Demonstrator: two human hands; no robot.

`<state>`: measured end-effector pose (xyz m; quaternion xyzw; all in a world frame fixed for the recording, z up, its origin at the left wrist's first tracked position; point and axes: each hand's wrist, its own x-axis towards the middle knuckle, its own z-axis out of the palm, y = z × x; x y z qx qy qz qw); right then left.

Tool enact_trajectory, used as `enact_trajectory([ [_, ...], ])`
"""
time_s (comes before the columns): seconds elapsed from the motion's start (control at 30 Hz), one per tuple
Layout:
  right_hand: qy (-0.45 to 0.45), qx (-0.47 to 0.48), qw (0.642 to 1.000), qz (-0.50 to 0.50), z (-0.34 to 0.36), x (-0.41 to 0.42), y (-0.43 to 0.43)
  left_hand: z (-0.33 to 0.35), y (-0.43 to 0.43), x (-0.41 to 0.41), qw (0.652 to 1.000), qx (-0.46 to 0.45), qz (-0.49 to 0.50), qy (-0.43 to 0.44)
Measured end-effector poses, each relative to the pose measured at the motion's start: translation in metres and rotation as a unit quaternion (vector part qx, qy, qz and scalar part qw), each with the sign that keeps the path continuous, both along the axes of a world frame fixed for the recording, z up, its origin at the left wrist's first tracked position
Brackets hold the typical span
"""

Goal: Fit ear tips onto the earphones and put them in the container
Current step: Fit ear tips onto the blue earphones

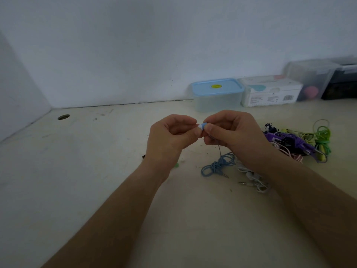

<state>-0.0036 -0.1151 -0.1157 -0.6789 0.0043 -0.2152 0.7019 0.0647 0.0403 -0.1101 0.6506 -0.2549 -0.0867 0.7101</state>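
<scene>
Above the table's middle, my right hand (231, 132) pinches a blue earbud (204, 125). My left hand (170, 136) pinches a small white ear tip (199, 126) against the earbud's end. The earbud's blue cable (218, 163) hangs down from my right hand to a coil on the table. A clear container with a blue lid (217, 94) stands closed by the back wall, beyond my hands. Most of the ear tip is hidden by my fingers.
A white earphone bundle (253, 177) lies under my right forearm. A heap of purple, green and pink earphones (297, 142) lies at the right. A white box (270, 91), a clear bin (311, 78) and a dark box (342, 82) line the back wall. A cable hole (63, 117) is at far left.
</scene>
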Motion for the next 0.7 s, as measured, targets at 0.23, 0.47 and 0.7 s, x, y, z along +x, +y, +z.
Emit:
enact_trajectory([
  [0.23, 0.019, 0.001, 0.999, 0.042, 0.004, -0.004, -0.005, 0.004, 0.003, 0.002, 0.997, -0.014, -0.051, 0.053],
  [0.47, 0.015, -0.007, 0.998, 0.061, 0.007, -0.004, -0.009, 0.008, 0.004, 0.001, 0.993, -0.022, -0.083, 0.084],
  [0.7, 0.020, -0.052, 0.997, 0.062, 0.008, -0.006, -0.011, 0.007, 0.006, 0.002, 0.992, -0.004, -0.084, 0.092],
])
